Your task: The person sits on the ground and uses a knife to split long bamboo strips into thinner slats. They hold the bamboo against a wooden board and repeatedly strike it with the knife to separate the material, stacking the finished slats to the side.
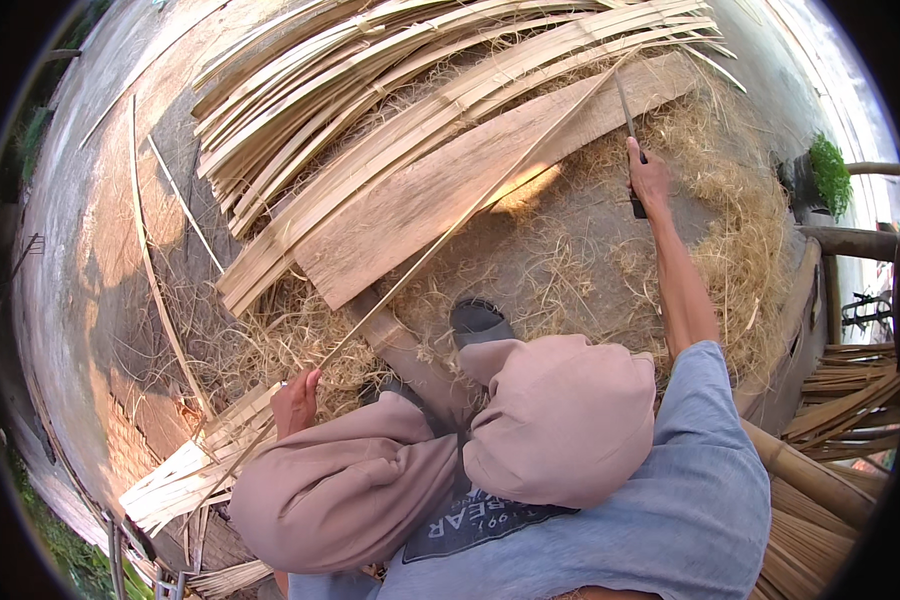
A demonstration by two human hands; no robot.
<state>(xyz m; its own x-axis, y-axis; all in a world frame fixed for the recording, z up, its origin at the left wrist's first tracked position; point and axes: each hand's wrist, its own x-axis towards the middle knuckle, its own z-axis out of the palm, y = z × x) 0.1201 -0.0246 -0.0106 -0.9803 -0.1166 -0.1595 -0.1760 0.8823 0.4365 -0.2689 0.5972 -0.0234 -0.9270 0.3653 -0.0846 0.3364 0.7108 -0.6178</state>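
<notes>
My left hand (pixel 295 402) is closed around the near end of a long thin bamboo strip (pixel 402 283). The strip slants away to the far right, passing over a flat wooden board (pixel 420 220). In my right hand (pixel 650 180), out at arm's length, is a knife (pixel 625 108) gripped by its dark handle. Its narrow blade points away from me, beside the strip's far end; whether they touch I cannot tell. A narrow wooden beam (pixel 410 350) runs from between my legs to under the board.
Beyond the board lies a big pile of split bamboo strips (pixel 370 80). Curly shavings (pixel 720 250) cover much of the ground. More strips (pixel 195 470) lie at the near left. A bamboo pole (pixel 810 475) and bundled strips (pixel 850 395) are at the right, near a green plant (pixel 828 175).
</notes>
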